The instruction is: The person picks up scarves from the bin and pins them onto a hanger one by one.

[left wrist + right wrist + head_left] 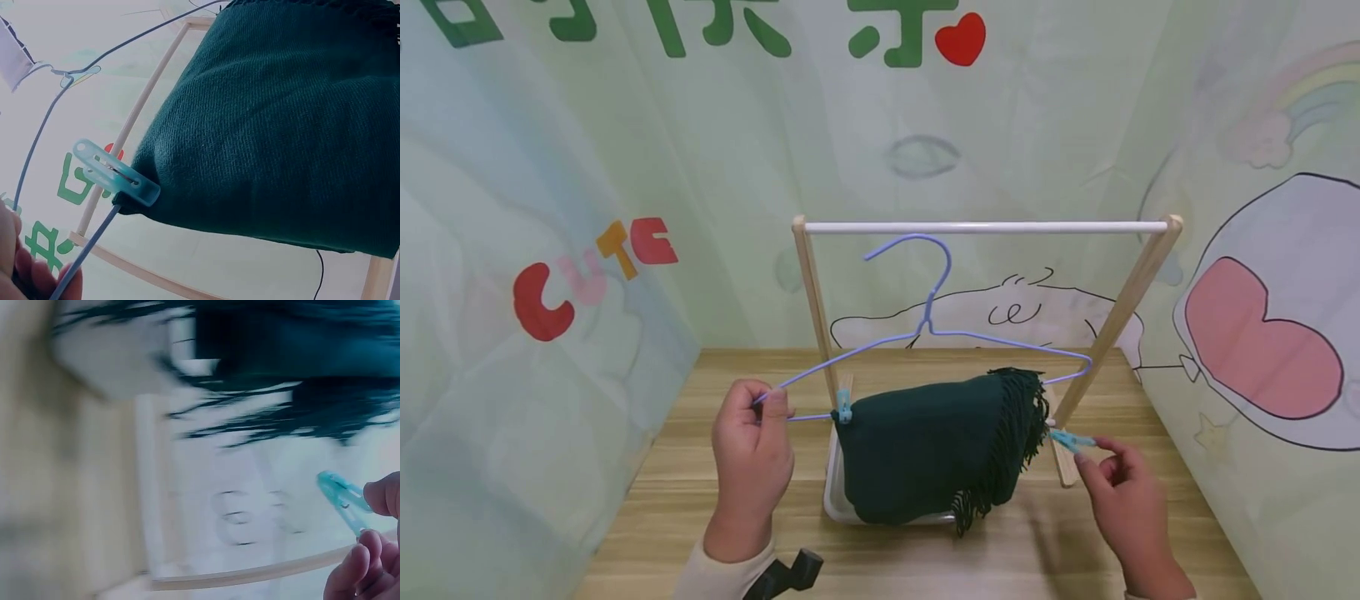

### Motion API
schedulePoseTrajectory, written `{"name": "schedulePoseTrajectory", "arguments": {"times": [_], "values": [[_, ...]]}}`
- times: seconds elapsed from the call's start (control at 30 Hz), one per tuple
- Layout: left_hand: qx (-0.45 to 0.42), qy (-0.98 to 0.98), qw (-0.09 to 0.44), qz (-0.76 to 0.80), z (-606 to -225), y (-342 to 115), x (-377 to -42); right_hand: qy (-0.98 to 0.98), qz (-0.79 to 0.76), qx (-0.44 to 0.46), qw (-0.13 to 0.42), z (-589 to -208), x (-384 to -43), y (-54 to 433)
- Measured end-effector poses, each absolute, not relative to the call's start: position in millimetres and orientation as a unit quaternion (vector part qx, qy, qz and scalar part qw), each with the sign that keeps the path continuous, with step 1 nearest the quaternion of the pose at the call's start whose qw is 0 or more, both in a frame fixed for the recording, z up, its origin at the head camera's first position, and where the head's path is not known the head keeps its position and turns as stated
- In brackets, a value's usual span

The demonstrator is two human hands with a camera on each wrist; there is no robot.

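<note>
A dark green fringed scarf [925, 450] hangs folded over the lower bar of a light-blue wire hanger [880, 342]. My left hand [754, 458] grips the hanger's left corner. Beside it, a blue clothespin [845, 406] clamps the scarf's left top corner to the bar; the left wrist view shows this clothespin [117, 173] close up. To the right of the scarf, my right hand [1123, 500] pinches a second blue clothespin [1070, 440] between thumb and fingers, its tip near the fringe. In the right wrist view that clothespin [344, 503] stands apart from the scarf [262, 350].
A wooden rack with a white top rod [985, 227] stands behind the hanger, whose hook rises in front of it. A white tray [835, 492] sits beneath the scarf on the wood-grain table [700, 517]. Printed cloth walls enclose the back and sides.
</note>
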State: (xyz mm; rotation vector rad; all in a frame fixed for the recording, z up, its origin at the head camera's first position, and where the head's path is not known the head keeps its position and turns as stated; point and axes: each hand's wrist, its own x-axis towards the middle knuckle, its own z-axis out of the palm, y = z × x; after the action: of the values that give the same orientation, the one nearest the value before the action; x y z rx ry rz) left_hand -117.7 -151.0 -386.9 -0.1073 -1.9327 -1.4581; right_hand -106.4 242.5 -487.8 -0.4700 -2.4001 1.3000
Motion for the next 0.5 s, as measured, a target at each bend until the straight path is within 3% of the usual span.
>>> {"name": "schedulePoseTrajectory", "arguments": {"times": [0.2,0.5], "values": [[-0.041,-0.749,0.350,-0.561,-389,-151,-119,-0.810,0.511,-0.105,0.267,-430,-101,243],[-0.039,-0.752,0.348,-0.559,-389,-151,-119,-0.877,0.384,0.024,0.289,-363,-96,241]]}}
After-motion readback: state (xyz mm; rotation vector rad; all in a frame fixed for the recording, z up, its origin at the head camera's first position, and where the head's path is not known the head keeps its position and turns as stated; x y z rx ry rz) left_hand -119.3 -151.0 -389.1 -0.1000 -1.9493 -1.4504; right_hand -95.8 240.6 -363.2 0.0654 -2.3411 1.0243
